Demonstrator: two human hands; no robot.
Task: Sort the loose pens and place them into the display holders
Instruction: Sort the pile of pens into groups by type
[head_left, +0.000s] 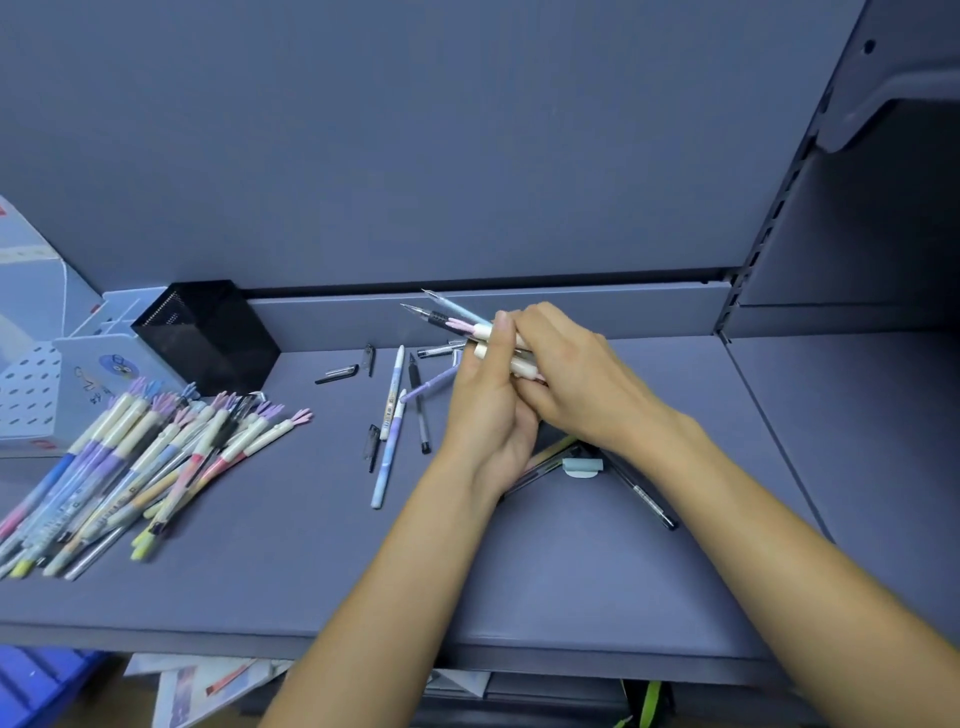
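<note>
Midway: left hand (487, 415) and right hand (574, 382) together clasp a pen bundle (457, 323) above the shelf (571, 577) near its rear edge; a large pile (130, 467) by the left edge and scattered pens (388, 405) mid-shelf lie outside the black holder (208, 332), unplaced.

Grey-blue shelf (571, 571), flat, matte. Back panel (415, 130) same colour, plain. Slotted upright (768, 228) at right, dark slots in a column; shelf bracket (878, 114) above it. Below the shelf's front edge: blue crate (36, 686) far left, printed papers (208, 686) beside it, green strap (650, 704) further right.
</note>
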